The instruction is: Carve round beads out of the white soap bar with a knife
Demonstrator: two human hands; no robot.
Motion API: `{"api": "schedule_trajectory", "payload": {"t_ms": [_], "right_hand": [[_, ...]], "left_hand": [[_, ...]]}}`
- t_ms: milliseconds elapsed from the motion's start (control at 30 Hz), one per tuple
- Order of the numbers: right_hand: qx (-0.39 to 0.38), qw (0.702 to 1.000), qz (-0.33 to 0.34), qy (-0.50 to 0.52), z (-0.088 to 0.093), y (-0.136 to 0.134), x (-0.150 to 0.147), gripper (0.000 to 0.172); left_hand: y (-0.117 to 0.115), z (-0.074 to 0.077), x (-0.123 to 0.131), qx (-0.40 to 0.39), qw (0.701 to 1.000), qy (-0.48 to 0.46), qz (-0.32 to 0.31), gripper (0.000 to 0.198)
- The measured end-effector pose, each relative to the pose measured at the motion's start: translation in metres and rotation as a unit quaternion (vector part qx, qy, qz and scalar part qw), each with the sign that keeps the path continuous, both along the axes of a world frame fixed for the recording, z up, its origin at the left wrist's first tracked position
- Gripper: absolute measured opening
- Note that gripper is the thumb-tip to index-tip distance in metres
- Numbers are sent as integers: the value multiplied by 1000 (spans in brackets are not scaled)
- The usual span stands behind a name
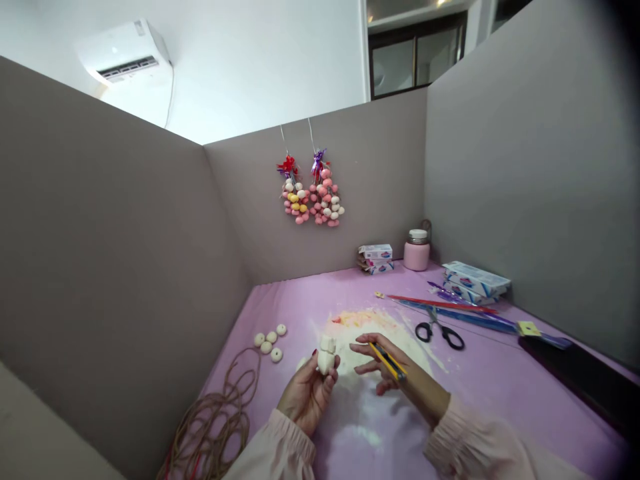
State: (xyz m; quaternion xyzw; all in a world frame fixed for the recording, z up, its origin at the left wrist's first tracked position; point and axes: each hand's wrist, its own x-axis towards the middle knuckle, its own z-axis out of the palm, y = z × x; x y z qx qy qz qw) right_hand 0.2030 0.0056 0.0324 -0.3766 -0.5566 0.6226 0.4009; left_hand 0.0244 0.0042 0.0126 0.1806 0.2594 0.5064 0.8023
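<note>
My left hand [306, 398] grips a white carved piece of soap [327, 360], upright between thumb and fingers, its top notched and its lower end rounded. To its right, my right hand [401, 357] carries a yellow utility knife [388, 362], lying across the hand while several fingers are spread toward the soap. The knife and the soap are apart. Beneath both hands spreads a layer of pale shavings [370, 330], with orange-pink bits at its far edge. Left of my left hand lie several round white beads [266, 347], some with a visible hole.
Brown cord [215, 427] lies tangled at the left edge. Black-handled scissors [440, 333], red ribbon [445, 303] and blue ribbon [470, 318] lie right. Behind are soap boxes [475, 277] and a pink jar [417, 255]. Bead bunches [327, 200] hang on the grey partition [370, 153].
</note>
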Motion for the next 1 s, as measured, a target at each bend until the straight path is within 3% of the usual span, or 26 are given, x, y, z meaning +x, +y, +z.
{"api": "schedule_trajectory", "payload": {"t_ms": [100,200,300,433,567,733,833,1000], "right_hand": [[0,1000,-3,-17,4,16,6,47],[-39,999,-1,2,-4,29,1,60],[-115,993,-21,29,-12,31,-5,53],[-2,997,-46,57,-15,17,-8,34],[86,994,-62,-17,-17,7,-14,38],[85,996,5,-36,-18,2,-21,31],[87,996,18,-31,-19,2,-21,25],[93,993,6,-70,-23,4,-19,27]], "left_hand": [[-1,1,2,5,999,41,19,21],[-3,2,3,23,997,71,12,21],[-5,0,3,42,996,73,-17,19],[-6,-7,4,40,996,63,-42,21],[-10,-13,9,37,994,63,-81,19],[-13,-15,14,64,986,105,-108,22],[-12,-11,12,132,961,200,-135,22],[-15,-4,6,214,891,367,-158,28]]}}
